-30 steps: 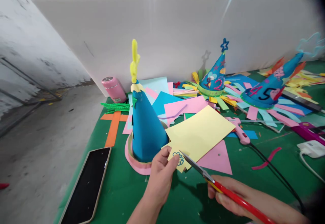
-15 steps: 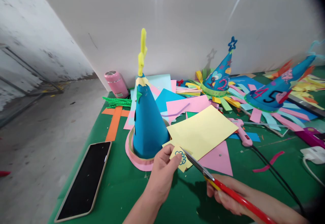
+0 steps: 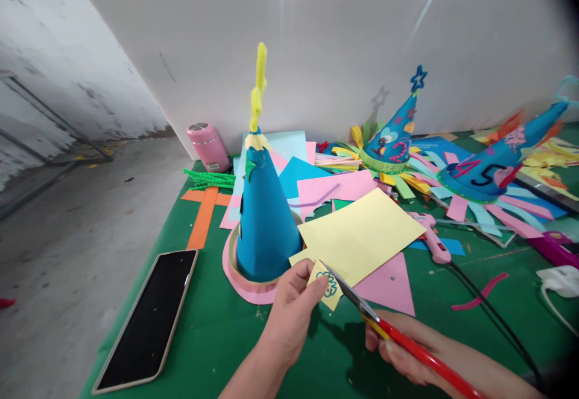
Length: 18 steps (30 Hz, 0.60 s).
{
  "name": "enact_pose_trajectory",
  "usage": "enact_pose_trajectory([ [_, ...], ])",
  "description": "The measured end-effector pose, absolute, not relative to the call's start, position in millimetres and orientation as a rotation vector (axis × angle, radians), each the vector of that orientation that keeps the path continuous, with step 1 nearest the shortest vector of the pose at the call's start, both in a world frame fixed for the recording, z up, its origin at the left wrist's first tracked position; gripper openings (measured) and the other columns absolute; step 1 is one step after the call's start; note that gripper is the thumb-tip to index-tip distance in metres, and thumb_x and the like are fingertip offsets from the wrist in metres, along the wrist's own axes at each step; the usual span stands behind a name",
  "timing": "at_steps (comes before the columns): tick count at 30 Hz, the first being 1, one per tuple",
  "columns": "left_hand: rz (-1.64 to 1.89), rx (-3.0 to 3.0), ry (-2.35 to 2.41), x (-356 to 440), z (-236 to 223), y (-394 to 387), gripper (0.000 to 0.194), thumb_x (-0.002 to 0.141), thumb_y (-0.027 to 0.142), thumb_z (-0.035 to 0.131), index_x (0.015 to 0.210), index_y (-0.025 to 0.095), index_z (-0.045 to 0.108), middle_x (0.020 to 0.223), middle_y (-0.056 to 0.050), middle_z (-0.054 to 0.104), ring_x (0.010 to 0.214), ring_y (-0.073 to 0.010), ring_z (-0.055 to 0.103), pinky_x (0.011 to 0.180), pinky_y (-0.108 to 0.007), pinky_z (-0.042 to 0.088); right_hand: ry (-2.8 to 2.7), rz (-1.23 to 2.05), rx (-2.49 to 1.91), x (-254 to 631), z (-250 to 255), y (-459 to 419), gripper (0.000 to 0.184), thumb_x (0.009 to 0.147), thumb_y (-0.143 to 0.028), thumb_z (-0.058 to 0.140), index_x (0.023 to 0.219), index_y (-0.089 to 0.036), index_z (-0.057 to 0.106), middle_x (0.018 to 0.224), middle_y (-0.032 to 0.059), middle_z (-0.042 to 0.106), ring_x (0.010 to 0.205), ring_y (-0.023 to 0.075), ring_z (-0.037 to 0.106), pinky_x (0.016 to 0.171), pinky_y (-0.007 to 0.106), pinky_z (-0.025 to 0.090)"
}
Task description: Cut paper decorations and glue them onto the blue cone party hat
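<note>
Between thumb and fingers, my left hand (image 3: 294, 302) pinches a small pale-yellow paper piece (image 3: 329, 295) with a blue scalloped outline drawn on it. My right hand (image 3: 402, 341) is closed round scissors (image 3: 368, 314) with red and yellow handles. Their blades lie along the right edge of the small piece, pointing up and left; whether they are parted is hard to see. Just behind the hands is a larger pale-yellow sheet (image 3: 362, 236). A blue cone hat (image 3: 266, 224) with a pink brim and yellow pipe-cleaner top stands upright left of it.
A phone (image 3: 149, 320) lies by the table's left edge. Two decorated hats (image 3: 391, 133) (image 3: 493, 160) stand at the back right. A pink glue gun (image 3: 432, 239) with a black cord lies right of the sheet. A pink bottle (image 3: 208, 147) stands near the white board (image 3: 316, 55).
My left hand and the small paper piece have shifted slightly right, closer along the scissor blades. The right hand stays nearly in place. The view has tilted a little.
</note>
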<state>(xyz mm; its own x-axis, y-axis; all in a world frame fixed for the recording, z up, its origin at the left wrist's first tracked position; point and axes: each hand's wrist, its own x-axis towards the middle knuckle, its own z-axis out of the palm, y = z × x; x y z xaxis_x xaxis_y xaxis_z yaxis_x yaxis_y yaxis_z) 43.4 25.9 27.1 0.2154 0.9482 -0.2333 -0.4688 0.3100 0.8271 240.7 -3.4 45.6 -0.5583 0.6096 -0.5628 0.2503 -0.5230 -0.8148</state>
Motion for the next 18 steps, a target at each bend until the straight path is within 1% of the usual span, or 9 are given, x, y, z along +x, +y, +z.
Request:
enact_pose_trajectory([
  [3, 1.090, 0.689, 0.834, 43, 26, 26, 0.009, 0.077, 0.020, 0.058, 0.071, 0.015, 0.055, 0.066, 0.002, 0.052, 0.062, -0.0088, 0.045, 0.065, -0.021, 0.039, -1.244, 2.138, -1.336, 240, 38, -8, 0.033, 0.071, -0.047, 0.059, 0.087, -0.019, 0.058, 0.082, 0.0028, 0.052, 0.084, 0.0162, 0.054, 0.081, 0.035, 0.043],
  [8, 1.097, 0.666, 0.805, 42, 27, 25, 0.012, 0.077, 0.019, 0.058, 0.067, 0.015, 0.053, 0.069, 0.001, 0.057, 0.064, -0.0087, 0.048, 0.062, -0.019, 0.038, -0.962, 2.180, -1.319, 237, 31, -11, 0.031, 0.064, -0.044, 0.067, 0.081, -0.019, 0.061, 0.079, 0.0004, 0.056, 0.084, 0.0144, 0.056, 0.084, 0.029, 0.042],
  [12, 1.099, 0.662, 0.798, 42, 27, 25, 0.011, 0.077, 0.018, 0.058, 0.068, 0.014, 0.053, 0.069, 0.000, 0.059, 0.066, -0.0089, 0.049, 0.063, -0.019, 0.039, -0.795, 2.183, -1.337, 232, 27, -10, 0.033, 0.066, -0.050, 0.062, 0.075, -0.018, 0.061, 0.073, 0.0006, 0.057, 0.079, 0.0145, 0.058, 0.075, 0.026, 0.047],
  [15, 1.094, 0.666, 0.814, 42, 27, 25, 0.009, 0.077, 0.020, 0.059, 0.070, 0.014, 0.055, 0.069, 0.000, 0.059, 0.064, -0.0090, 0.049, 0.059, -0.019, 0.040, -0.709, 2.207, -1.342, 230, 23, -10, 0.036, 0.063, -0.052, 0.063, 0.071, -0.018, 0.061, 0.068, 0.0005, 0.057, 0.071, 0.0139, 0.059, 0.067, 0.024, 0.049],
  [18, 1.086, 0.658, 0.833, 43, 28, 24, 0.009, 0.076, 0.020, 0.059, 0.071, 0.014, 0.057, 0.069, -0.001, 0.059, 0.060, -0.0095, 0.049, 0.053, -0.020, 0.042, -0.749, 2.220, -1.324, 234, 16, -13, 0.037, 0.064, -0.053, 0.062, 0.077, -0.018, 0.063, 0.070, 0.0014, 0.058, 0.067, 0.0133, 0.059, 0.063, 0.024, 0.049],
])
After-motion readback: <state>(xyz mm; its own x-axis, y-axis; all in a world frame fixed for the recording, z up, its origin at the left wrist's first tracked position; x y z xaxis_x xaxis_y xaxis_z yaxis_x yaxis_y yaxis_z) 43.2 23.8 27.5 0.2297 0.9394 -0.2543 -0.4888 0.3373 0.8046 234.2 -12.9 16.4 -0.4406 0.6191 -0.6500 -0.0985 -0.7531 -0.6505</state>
